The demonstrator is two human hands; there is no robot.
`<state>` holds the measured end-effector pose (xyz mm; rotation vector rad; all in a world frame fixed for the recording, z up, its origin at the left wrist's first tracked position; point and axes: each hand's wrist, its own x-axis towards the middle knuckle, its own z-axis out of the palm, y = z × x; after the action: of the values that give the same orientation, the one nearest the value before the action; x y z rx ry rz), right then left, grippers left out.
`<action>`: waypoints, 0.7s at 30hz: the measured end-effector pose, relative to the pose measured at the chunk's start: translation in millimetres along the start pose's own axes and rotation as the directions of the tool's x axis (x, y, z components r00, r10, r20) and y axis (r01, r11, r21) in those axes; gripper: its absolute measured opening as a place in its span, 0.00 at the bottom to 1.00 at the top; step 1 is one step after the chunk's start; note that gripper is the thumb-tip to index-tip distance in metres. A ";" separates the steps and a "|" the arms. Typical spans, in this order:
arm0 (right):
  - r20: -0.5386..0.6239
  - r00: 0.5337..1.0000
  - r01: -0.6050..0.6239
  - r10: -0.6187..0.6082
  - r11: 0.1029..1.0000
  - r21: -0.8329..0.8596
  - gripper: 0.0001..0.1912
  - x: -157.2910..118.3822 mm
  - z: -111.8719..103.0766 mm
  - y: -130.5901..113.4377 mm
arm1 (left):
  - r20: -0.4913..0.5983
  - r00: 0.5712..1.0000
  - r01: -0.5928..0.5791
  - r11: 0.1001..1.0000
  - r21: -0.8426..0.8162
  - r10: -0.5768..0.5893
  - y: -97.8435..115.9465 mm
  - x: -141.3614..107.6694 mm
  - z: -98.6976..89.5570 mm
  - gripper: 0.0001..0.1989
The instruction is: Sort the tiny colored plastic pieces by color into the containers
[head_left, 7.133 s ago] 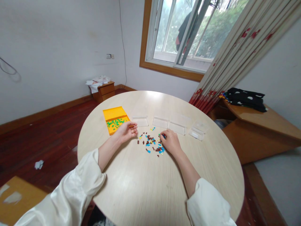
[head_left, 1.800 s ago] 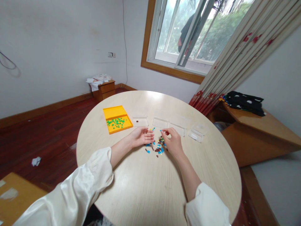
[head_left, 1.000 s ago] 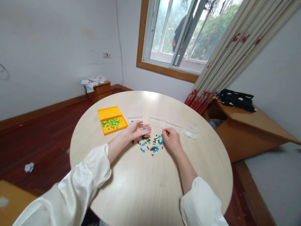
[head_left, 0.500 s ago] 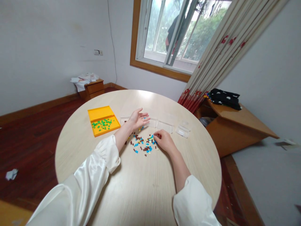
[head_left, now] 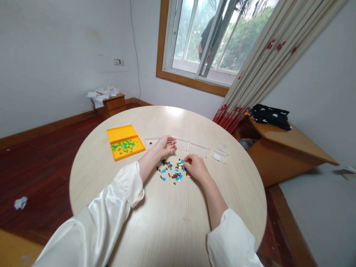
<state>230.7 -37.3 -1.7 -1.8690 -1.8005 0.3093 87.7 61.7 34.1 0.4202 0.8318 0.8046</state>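
A loose pile of tiny brown, blue, yellow and pale toy bricks [head_left: 176, 175] lies on the round table [head_left: 167, 222]. At the pile's right edge, my right hand [head_left: 194, 165] has its thumb and fingertips drawn together; what is between them is too small to make out. My left hand [head_left: 167, 145] hovers behind the pile, palm turned inward and fingers curled, their contents hidden. Behind it stands a clear tray [head_left: 182, 145], and further left another clear tray [head_left: 146, 144] holds a brown brick [head_left: 150, 143]. An open yellow case [head_left: 121, 130] contains many small green pieces [head_left: 124, 147].
More clear containers, a long tray [head_left: 198, 149] and a smaller box [head_left: 219, 155], stand to the right on the table. A tilted wooden cabinet [head_left: 289, 152] with a dark cloth [head_left: 269, 115] is beyond the right edge. Behind are a window and curtain [head_left: 250, 70].
My left hand's fingers, spread before, are now curled in. My right hand stays at the pile's right edge. The whole view has shifted slightly.
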 end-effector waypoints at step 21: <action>-0.380 0.925 0.112 -0.019 0.968 0.225 0.12 3.1 -7.5 -2.8 | 0.052 0.997 0.066 0.979 -0.191 -0.057 -16.2 -8.9 12.7 0.15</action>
<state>232.3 -35.9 6.7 -1.5682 -1.4873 0.1268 101.5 44.2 36.3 0.2390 0.7128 0.8067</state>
